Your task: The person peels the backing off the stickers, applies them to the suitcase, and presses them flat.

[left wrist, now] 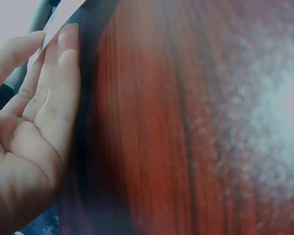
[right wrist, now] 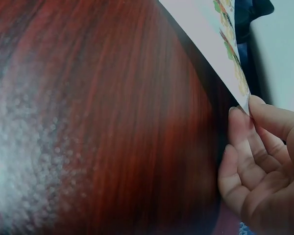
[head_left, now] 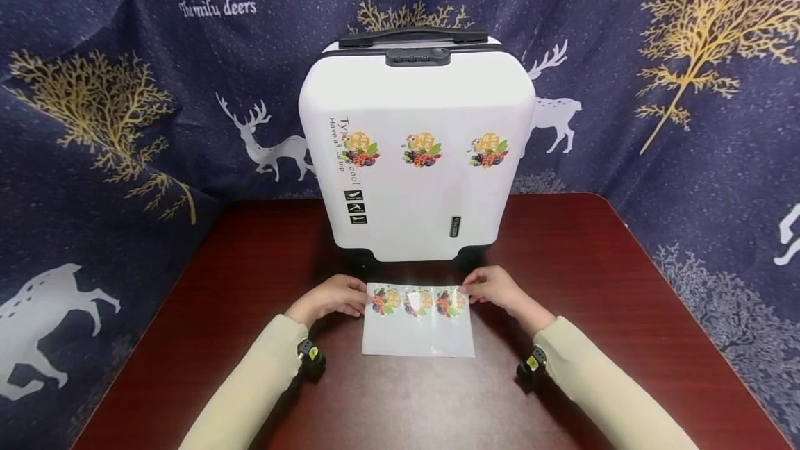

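Between my two hands is a white sticker sheet (head_left: pixel 415 335) with three fruit stickers in a row along its far edge. My left hand (head_left: pixel 337 295) pinches the sheet's left edge near the far corner; in the left wrist view the thumb and fingers of that hand (left wrist: pixel 39 107) meet on the sheet's edge (left wrist: pixel 61 19). My right hand (head_left: pixel 494 289) pinches the opposite far corner, and the right wrist view shows this hand (right wrist: pixel 264 161) with the sheet's corner (right wrist: pixel 215 49) between thumb and fingertips. Behind the sheet stands a white suitcase (head_left: pixel 419 207) bearing three similar fruit stickers (head_left: pixel 422 150).
The suitcase stands upright at the back of the dark red wooden table (head_left: pixel 250 262), its black handle (head_left: pixel 412 36) on top. A dark blue cloth (head_left: pixel 275 26) printed with deer and trees hangs behind. Each wrist wears a small black camera (head_left: pixel 311 360).
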`<state>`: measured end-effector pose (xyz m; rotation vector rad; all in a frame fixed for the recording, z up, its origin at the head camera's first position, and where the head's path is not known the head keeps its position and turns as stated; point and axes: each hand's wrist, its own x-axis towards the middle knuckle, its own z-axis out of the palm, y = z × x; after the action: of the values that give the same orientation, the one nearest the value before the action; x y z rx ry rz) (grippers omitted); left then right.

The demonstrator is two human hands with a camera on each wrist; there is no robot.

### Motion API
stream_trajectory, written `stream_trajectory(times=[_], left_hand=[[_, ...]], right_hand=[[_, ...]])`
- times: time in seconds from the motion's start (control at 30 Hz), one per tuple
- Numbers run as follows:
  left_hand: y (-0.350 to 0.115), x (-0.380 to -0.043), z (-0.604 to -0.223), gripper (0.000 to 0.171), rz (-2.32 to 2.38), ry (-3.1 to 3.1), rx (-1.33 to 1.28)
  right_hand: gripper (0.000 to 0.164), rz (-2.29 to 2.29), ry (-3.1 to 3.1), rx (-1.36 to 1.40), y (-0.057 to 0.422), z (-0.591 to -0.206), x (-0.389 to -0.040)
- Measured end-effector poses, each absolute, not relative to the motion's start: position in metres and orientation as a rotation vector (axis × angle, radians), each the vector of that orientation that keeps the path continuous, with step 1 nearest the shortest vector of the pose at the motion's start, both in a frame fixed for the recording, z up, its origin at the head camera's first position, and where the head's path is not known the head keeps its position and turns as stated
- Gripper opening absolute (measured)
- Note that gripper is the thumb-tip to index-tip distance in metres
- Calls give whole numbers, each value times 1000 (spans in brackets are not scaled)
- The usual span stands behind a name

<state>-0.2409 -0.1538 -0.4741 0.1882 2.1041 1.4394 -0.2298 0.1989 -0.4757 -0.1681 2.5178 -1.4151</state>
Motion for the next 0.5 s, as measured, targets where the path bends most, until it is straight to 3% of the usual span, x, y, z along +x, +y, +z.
stream_trajectory(times=[0.5], left_hand=[[-160, -245, -481, 29, 1466, 1999, 126]], right_hand=[[17, -1243, 2664, -211, 190, -476, -234]])
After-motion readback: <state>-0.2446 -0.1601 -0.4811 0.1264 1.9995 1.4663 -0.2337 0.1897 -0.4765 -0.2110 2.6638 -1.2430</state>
